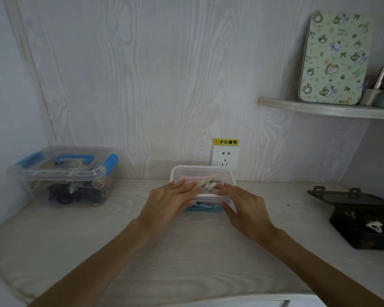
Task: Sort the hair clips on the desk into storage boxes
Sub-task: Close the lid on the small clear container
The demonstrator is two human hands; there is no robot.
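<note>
A small clear storage box (203, 173) stands at the back of the desk (186, 251), just below the wall socket (225, 157), with pink, cream and blue hair clips (205, 185) showing through it. The left hand (167, 201) and right hand (242, 204) lie on its top with fingers nearly straight, thumbs down the front wall. It seems lidded, though blur hides this.

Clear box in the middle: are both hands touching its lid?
Touching. The head view shows the left hand and right hand lying flat on the lid of the clear box, fingers overlapping its near edge with no gap.
</note>
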